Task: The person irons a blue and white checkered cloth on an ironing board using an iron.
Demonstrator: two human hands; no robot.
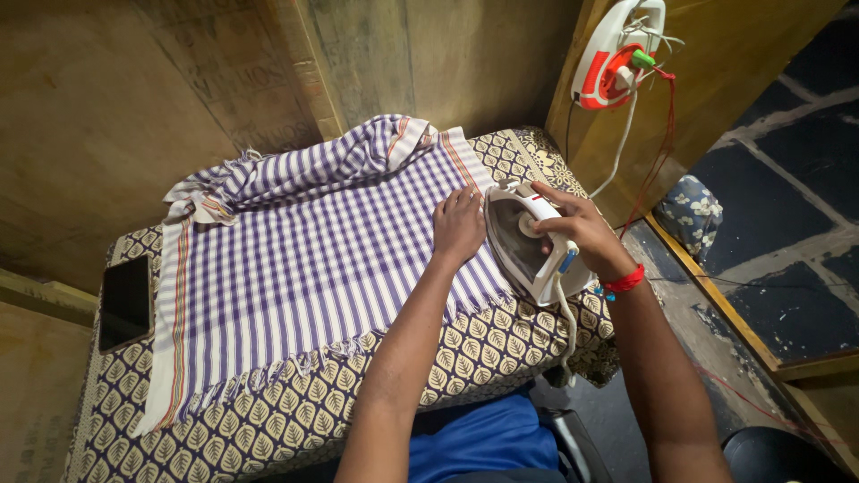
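Note:
A purple-and-white checked cloth point(295, 250) lies spread on a table covered with a leaf-patterned fabric point(501, 344). The cloth is bunched in folds along its far edge. My left hand point(458, 225) rests flat on the cloth's right part, fingers together. Just to its right, my right hand point(577, 231) grips the handle of a white electric iron point(528, 243), which stands tilted on its side at the cloth's right edge. A red band circles my right wrist.
A dark phone point(125, 300) lies at the table's left edge. A white-and-orange socket fitting point(613, 54) hangs on the wooden wall, with cords running down. A flowered bundle point(693, 215) sits on the dark tiled floor to the right.

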